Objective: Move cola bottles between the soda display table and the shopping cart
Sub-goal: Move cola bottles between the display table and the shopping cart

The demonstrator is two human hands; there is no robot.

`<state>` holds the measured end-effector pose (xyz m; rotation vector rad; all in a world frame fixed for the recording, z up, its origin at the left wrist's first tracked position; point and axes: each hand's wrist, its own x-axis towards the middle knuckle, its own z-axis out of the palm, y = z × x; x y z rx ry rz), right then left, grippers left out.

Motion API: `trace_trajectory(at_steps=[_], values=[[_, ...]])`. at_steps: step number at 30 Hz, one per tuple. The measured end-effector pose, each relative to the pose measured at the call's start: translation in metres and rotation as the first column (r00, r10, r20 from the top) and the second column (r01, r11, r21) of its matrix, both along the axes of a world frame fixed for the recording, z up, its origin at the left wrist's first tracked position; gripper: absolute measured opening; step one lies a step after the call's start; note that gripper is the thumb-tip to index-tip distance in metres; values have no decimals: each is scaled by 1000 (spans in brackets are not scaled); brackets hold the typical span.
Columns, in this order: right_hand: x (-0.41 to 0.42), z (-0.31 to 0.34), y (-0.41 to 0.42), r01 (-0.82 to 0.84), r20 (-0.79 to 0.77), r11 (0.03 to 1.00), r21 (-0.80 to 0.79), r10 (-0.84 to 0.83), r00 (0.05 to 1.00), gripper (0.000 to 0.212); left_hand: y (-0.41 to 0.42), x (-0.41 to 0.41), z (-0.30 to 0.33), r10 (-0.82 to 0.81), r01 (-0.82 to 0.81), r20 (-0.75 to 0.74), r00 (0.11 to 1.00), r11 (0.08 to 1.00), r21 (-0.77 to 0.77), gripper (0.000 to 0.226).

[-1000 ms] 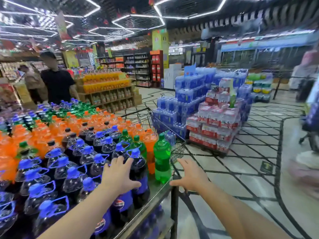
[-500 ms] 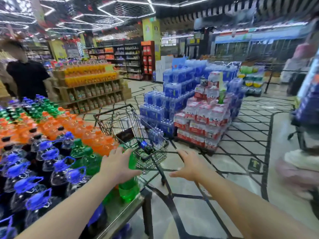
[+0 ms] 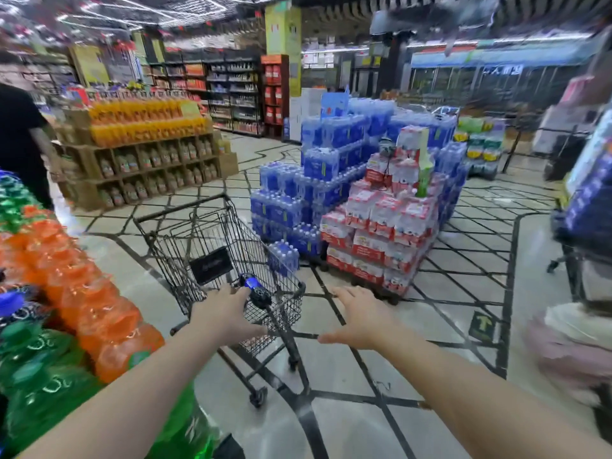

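A black wire shopping cart (image 3: 198, 236) stands on the floor just right of the soda display table (image 3: 49, 326). Inside the cart's near end lies a dark cola bottle (image 3: 256, 291) with a blue cap. My left hand (image 3: 222, 314) reaches out over the cart's near edge, fingers relaxed, close to that bottle and holding nothing. My right hand (image 3: 359, 318) hovers open over the floor to the right of the cart, palm down. The display shows orange and green bottles along its edge; the view is blurred.
Stacked packs of blue and red bottled water (image 3: 357, 200) stand on a pallet beyond the cart. A wooden juice shelf (image 3: 142, 154) is at the back left, with a person in black (image 3: 20, 144) beside it. A second trolley (image 3: 583, 226) stands at the right.
The view has swung right, away from the table's cola bottles toward the cart. My left hand left the bottles and now hangs over the cart; my right hand stays open.
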<state>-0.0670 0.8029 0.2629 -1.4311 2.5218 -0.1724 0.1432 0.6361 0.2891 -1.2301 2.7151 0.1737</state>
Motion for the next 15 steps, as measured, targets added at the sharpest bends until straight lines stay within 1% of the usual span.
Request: trace_trajectory(at_steps=[3, 6, 11, 15], values=[[-38, -5, -41, -14, -11, 999, 34, 14, 1000, 115, -42, -39, -2, 26, -26, 15, 1000, 999, 21, 116], [-71, -7, -77, -44, -31, 998, 48, 46, 998, 112, -80, -70, -3, 39, -39, 21, 999, 999, -5, 112], [-118, -12, -135, -61, -7, 996, 67, 62, 998, 108, -133, -106, -15, 63, -64, 46, 997, 998, 14, 113], [-153, -31, -188, -81, 31, 993, 87, 79, 996, 108, -174, -130, -28, 122, -125, 64, 990, 991, 54, 115]])
